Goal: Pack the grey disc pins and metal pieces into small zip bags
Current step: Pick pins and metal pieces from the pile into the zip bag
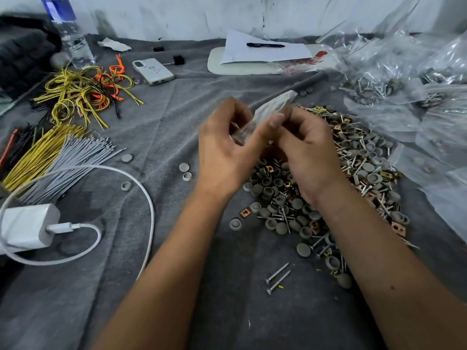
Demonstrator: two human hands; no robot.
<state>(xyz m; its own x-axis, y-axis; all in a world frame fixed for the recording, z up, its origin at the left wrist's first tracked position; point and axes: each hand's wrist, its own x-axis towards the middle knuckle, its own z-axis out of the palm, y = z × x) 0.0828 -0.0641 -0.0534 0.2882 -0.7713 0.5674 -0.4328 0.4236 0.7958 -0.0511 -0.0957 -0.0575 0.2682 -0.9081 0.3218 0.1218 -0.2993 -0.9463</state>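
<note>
Zip bag, small, clear. Head view, one item: held above the cloth at centre frame, tilted, its far end pointing toward 1 o'clock. Left hand pinched the lower end, fingers curled round the film. Right hand pinched the upper edge, thumb laid across it. Whether the mouth was open or sealed could not be told; contents, if any, were blurred.

Pile of grey disc pins, screws and copper-coloured square pieces: lay on the cloth under and beyond the right hand, running from 2 o'clock down to 5 o'clock. Two screws lay apart at 5 o'clock; a few caps were scattered at 9 o'clock of the hands.

Filled bags: heaped at 2 o'clock, well apart from the hands.

Other stock: wires at 10 o'clock, charger at 8 o'clock, phone at 11 o'clock, bottle at far 11 o'clock, pen on paper at 12 o'clock.

Handling, as judged: bag light, limp and slippery, best taken at the zip lips, one lip per hand, to spread the mouth. Pins small, hard, and sharp at the shank; likely to pierce thin film if pushed in point first. Discs offered the safer hold.
</note>
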